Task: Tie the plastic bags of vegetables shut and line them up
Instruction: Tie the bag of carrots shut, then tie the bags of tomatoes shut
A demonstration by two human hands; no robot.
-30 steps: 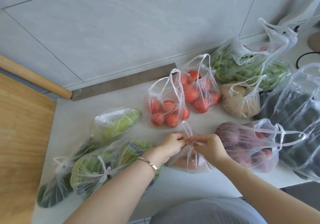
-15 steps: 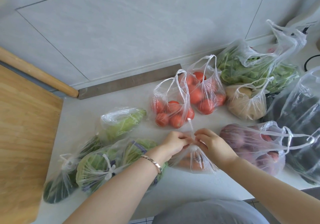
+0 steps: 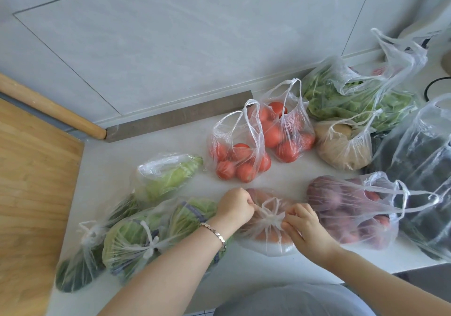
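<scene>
A small clear bag of orange vegetables (image 3: 268, 236) lies at the counter's front edge with a knot at its neck. My left hand (image 3: 235, 207) grips one handle end at the knot's left side, and my right hand (image 3: 303, 225) pinches the other end at its right. Knotted bags lie to the left: green cabbage (image 3: 136, 242) and dark greens (image 3: 78, 267). A pale green bag (image 3: 168, 176) lies behind them. Two bags of tomatoes (image 3: 240, 159) (image 3: 284, 132) stand with handles open. A bag of purple-red vegetables (image 3: 353, 213) lies to the right, untied.
Further right are a potato bag (image 3: 344, 149), a bag of leafy greens (image 3: 353, 98) and a large bag of dark vegetables (image 3: 424, 181). A wooden board (image 3: 31, 193) borders the white counter (image 3: 170, 142) on the left. The tiled wall stands close behind.
My hands have moved apart, drawing the handle ends sideways, and the knot on the orange vegetable bag now sits tight at its neck.
</scene>
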